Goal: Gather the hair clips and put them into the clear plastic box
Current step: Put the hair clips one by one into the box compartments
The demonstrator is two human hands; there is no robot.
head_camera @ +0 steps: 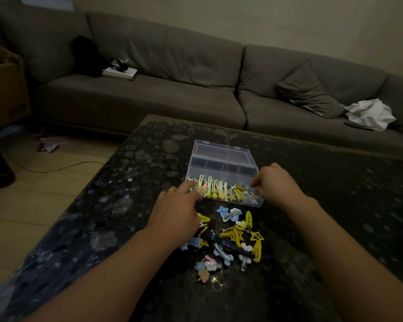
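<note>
item: clear plastic box (221,167), lid tipped open toward the far side, standing mid-table on the dark speckled table (335,182). contents: a near row of hair clips in the box (221,190), mostly yellow and white, packed side by side.

item: loose pile of hair clips (233,238), just near of the box, between our forearms; yellow stars, pale blue pieces, one long dark clip.

item: our left hand (177,210), ring on a finger, fingers stretched forward to the box's near left corner, touching the clips there; whether it grips one we cannot tell.

item: our right hand (275,182), curled closed at the box's near right end, fingertips pinched together, seemingly on a small clip, though the clip itself is hidden.

step in hand, as we judge it: seating clips into the row. we would do well to steady the box with the left, lay each clip flat alongside its neighbours, and keep the heap from scattering.
</note>
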